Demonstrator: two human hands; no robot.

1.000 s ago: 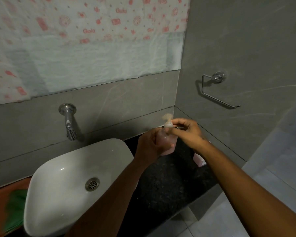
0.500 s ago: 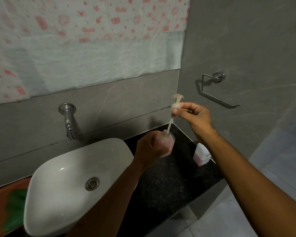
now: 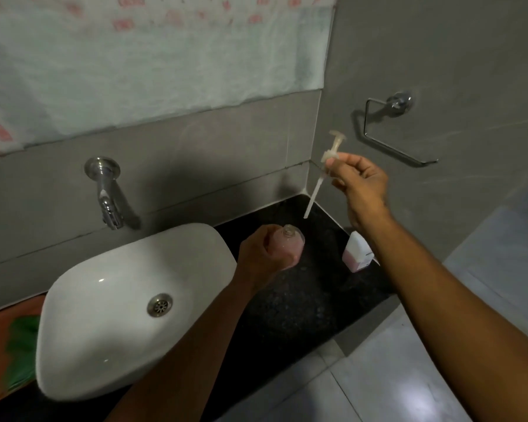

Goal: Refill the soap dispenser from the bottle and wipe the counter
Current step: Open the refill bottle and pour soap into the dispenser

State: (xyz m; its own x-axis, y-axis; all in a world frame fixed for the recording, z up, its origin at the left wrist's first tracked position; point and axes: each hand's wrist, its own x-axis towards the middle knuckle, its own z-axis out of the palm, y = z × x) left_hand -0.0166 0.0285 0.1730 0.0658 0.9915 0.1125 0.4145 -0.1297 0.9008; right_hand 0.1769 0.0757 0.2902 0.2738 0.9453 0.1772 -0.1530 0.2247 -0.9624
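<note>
My left hand (image 3: 261, 252) grips the pink soap dispenser (image 3: 288, 245), which stands on the black counter (image 3: 302, 300) with its neck uncovered. Above and to the right, my right hand (image 3: 361, 184) pinches the white pump head (image 3: 333, 150); its long tube hangs down, clear of the dispenser's mouth. A pink-and-white refill bottle (image 3: 357, 254) stands on the counter near the right wall, partly hidden by my right forearm.
A white basin (image 3: 110, 315) sits left of the dispenser, with a chrome tap (image 3: 107, 193) on the wall above it. A green cloth (image 3: 20, 348) lies at the far left on a brown surface. A metal towel ring (image 3: 390, 129) hangs on the right wall.
My right hand unscrewed the pump and lifted it up and to the right; the tube has come fully out of the dispenser. The left hand has kept its hold on the dispenser.
</note>
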